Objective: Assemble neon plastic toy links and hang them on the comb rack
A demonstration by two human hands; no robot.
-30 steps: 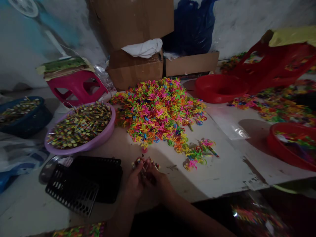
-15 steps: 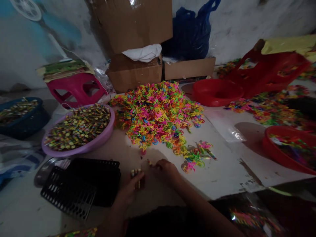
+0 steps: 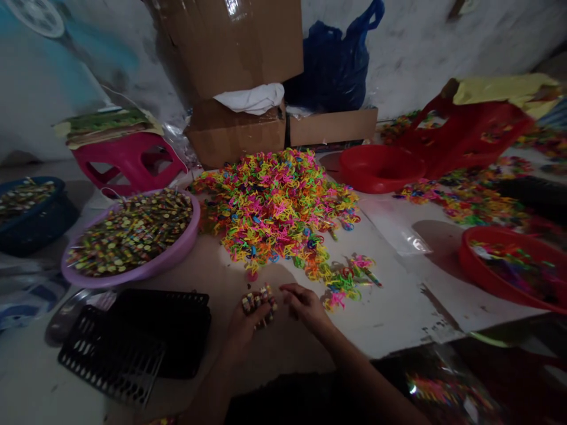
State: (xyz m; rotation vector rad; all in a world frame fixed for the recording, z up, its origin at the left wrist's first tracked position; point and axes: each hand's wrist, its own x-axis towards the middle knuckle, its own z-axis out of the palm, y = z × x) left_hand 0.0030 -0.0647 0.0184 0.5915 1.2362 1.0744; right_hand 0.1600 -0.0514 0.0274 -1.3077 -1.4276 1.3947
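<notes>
Low in the middle of the head view, my left hand (image 3: 244,324) is closed round a bunch of small patterned tubes (image 3: 261,302) with pale tips, its thumb lying across them. Just right of the bunch is my right hand (image 3: 306,304), its index finger stretched out and the others loosely bent. I see nothing between those fingers. Beyond both hands spreads a heap of small bright plastic pieces (image 3: 279,206) in yellow, pink, green and orange. Similar tubes fill the lilac basin (image 3: 195,227) at the left.
Black slotted trays (image 3: 177,330) lie left of my hands. Pink (image 3: 133,156) and red stools (image 3: 478,130) stand farther back. Red basins (image 3: 381,168) are at the right, near a clear plastic bag (image 3: 403,233). Cardboard boxes (image 3: 239,133) and a blue bag (image 3: 336,65) line the wall.
My left hand has risen and moved right, with its bunch of tubes looking fuller. A tube near my right fingertips no longer shows apart. The view has shifted slightly.
</notes>
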